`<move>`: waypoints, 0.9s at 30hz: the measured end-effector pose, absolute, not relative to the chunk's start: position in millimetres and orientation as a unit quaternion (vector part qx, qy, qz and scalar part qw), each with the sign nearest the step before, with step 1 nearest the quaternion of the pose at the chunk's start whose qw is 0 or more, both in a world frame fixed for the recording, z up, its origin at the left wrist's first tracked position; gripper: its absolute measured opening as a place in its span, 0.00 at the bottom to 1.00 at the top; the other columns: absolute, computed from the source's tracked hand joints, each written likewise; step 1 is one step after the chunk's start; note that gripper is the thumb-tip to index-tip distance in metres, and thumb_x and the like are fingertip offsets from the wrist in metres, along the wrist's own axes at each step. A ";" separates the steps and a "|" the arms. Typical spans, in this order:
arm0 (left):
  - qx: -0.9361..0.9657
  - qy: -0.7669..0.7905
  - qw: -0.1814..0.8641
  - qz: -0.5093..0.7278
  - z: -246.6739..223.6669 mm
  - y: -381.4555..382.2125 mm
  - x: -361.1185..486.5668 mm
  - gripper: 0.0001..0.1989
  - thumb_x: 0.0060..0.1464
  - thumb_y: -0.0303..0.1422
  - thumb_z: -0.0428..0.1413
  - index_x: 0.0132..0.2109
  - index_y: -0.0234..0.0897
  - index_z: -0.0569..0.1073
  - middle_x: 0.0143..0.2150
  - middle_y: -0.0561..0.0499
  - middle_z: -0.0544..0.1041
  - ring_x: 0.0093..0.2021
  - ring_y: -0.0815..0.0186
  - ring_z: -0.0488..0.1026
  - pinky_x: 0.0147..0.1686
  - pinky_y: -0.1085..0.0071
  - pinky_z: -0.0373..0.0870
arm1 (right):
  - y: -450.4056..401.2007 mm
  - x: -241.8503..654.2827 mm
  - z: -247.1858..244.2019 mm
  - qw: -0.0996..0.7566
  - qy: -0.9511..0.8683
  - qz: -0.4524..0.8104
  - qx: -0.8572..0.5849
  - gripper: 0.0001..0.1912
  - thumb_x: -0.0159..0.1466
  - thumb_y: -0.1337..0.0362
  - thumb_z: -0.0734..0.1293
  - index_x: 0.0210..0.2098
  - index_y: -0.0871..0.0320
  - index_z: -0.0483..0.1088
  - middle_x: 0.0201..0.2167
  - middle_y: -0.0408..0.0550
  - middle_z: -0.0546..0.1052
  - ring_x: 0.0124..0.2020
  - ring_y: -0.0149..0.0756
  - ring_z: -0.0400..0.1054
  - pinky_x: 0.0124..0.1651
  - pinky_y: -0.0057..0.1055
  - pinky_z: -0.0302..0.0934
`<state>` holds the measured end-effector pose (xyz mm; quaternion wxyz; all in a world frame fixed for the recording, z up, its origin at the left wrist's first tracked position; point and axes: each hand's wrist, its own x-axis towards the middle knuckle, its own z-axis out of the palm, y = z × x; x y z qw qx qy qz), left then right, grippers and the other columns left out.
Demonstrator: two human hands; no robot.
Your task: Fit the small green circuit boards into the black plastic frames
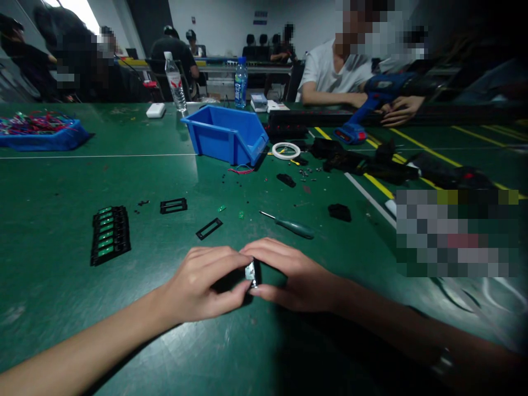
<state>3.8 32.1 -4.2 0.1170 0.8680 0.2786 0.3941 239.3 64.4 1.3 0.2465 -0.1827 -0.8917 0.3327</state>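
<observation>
Between my two hands, at the middle of the green table (124,352), is a small black and silver part (251,273). My left hand (208,283) pinches it from the left with thumb and fingers. From the right, my right hand (291,275) grips the same part by its upper and lower ends. Just beyond them lie a thin black frame (199,235), tiny green pieces (241,215) and a screwdriver (295,227) with a green handle. Farther left are a second black frame (174,206) and a black row of modules with green insides (108,235).
A blue bin (223,135), a white ring (286,150) and small screws stand or lie farther back. Two bottles (175,88) are near the far edge. At the right are a blue power drill (367,107), black items and a seated person's hands. Wires fill a blue tray (45,140) at left.
</observation>
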 end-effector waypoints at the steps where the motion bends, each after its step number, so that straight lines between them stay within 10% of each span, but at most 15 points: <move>1: 0.868 0.280 0.116 0.394 -4.1 32.0 4.0 0.16 0.56 0.27 0.61 0.52 0.32 0.73 0.34 0.47 0.80 0.32 0.66 0.78 0.30 0.71 0.72 | 64.5 239.2 1.1 0.247 -0.892 0.332 -0.184 0.22 0.68 0.58 0.69 0.57 0.62 0.67 0.54 0.58 0.74 0.56 0.44 0.67 0.59 0.41 0.62; 27: 0.867 0.283 0.107 0.396 -2.2 31.9 4.5 0.15 0.57 0.28 0.60 0.51 0.33 0.73 0.33 0.48 0.81 0.31 0.66 0.78 0.30 0.71 0.73 | 65.0 238.9 0.5 0.243 -0.893 0.330 -0.182 0.23 0.68 0.56 0.68 0.58 0.60 0.67 0.53 0.59 0.74 0.55 0.45 0.68 0.59 0.42 0.63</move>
